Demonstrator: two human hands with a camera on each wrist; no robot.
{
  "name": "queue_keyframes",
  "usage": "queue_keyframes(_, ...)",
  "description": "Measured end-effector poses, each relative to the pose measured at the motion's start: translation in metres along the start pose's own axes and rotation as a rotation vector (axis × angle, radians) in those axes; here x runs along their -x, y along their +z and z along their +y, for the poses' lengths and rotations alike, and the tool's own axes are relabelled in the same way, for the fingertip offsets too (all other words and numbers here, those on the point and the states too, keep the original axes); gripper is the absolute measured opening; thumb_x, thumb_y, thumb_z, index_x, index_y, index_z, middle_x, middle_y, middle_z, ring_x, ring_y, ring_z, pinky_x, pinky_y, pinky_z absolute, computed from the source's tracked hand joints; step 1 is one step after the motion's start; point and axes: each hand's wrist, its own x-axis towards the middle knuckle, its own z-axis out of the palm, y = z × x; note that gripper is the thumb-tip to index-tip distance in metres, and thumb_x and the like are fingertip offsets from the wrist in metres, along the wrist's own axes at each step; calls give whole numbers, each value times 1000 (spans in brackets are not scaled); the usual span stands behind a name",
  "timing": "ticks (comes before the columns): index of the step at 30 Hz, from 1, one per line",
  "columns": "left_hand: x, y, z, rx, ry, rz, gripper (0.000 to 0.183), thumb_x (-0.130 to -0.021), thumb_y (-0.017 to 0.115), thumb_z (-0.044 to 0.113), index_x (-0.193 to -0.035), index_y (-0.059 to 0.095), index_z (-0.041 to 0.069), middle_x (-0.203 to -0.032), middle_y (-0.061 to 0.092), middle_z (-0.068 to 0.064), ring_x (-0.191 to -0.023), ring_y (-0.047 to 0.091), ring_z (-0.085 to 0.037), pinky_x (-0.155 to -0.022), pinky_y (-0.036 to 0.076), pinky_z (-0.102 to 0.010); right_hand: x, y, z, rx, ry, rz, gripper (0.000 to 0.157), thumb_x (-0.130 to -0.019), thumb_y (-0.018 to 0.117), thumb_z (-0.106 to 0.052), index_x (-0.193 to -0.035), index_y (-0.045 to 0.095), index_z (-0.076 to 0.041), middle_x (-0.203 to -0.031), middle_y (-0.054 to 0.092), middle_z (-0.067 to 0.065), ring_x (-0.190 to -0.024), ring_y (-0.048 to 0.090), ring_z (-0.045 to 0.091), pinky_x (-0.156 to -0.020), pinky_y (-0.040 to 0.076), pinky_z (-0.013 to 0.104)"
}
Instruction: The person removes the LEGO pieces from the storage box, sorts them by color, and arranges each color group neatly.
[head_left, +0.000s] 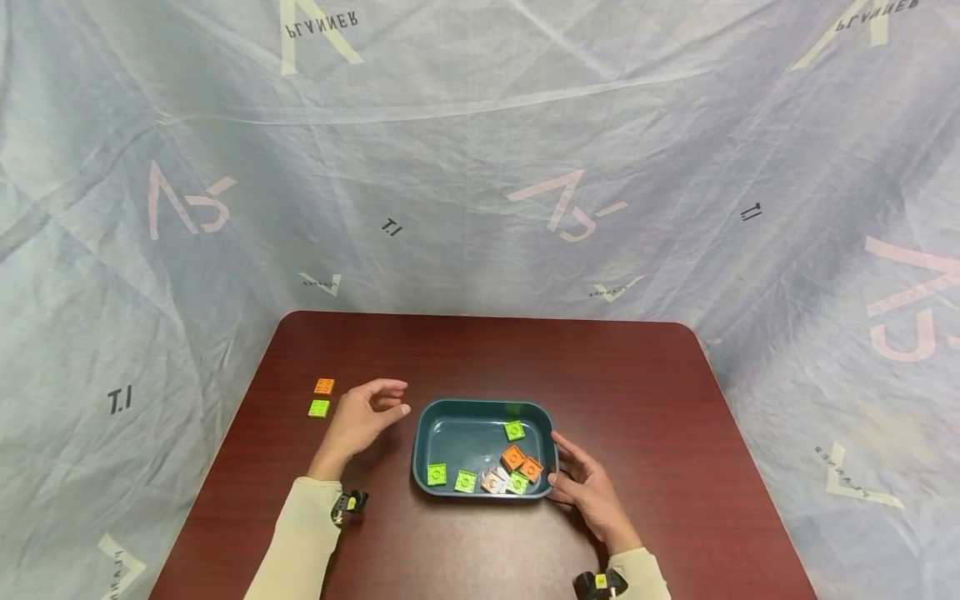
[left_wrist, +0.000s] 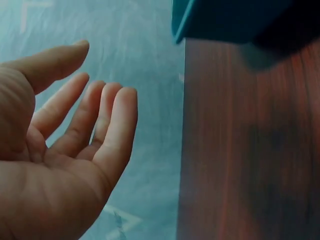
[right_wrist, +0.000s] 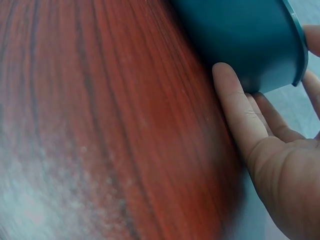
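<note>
A dark teal rectangular tray [head_left: 480,402] is at the middle of the table. Inside lie several small toy building bricks, among them a green brick [head_left: 514,430], an orange brick [head_left: 513,457] and a pale brick [head_left: 493,481]. My right hand [head_left: 592,492] holds the tray's right end, thumb and fingers against its rim and side wall. My left hand [head_left: 360,425] hovers left of the tray, holding nothing, its fingers loosely bent and apart from the thumb. Beyond it, an orange brick [head_left: 324,387] and a green brick [head_left: 318,408] lie studs up on the table.
The reddish-brown wooden table [head_left: 637,375] has rounded far corners. Grey printed cloth [head_left: 465,208] hangs behind it and along both sides. A small dark camera is strapped to each wrist.
</note>
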Motion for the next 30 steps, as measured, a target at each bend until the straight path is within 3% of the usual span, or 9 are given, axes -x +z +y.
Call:
queue_keyframes(11,-7,34,31,-35,91,-220,38,-90,86,20,-125,75,30,-124,74,-2,-108,71,-17,-86,62,-35,0,0,1,-25,-21,-8,78,-93,74,0,-163,42,-12,-159,42,30,-123,64,25,-85,65,45)
queue_keyframes(20,-18,65,41,-49,181,-381,39,-92,84,13,-128,74,21,-126,72,1,-113,70,-27,-87,61,-32,0,1,2,-18,-18,-14,77,-93,74,0,-163,42,-12,-158,42,31,-124,64,28,-85,65,45)
queue_keyframes(26,-21,88,47,-153,212,-479,40,-95,82,15,-133,72,20,-127,72,2,-114,70,-20,-92,60,-31,1,1,1,-14,-1,-4,76,-93,74,1,-162,44,-15,-159,44,28,-126,63,32,-84,65,45)
queue_keyframes(30,-21,103,54,-159,220,-517,40,-95,81,14,-134,72,18,-128,73,-5,-110,71,-16,-91,59,-31,1,0,1,-9,-7,-5,76,-94,73,1,-162,44,-16,-159,44,28,-128,61,34,-84,65,45)
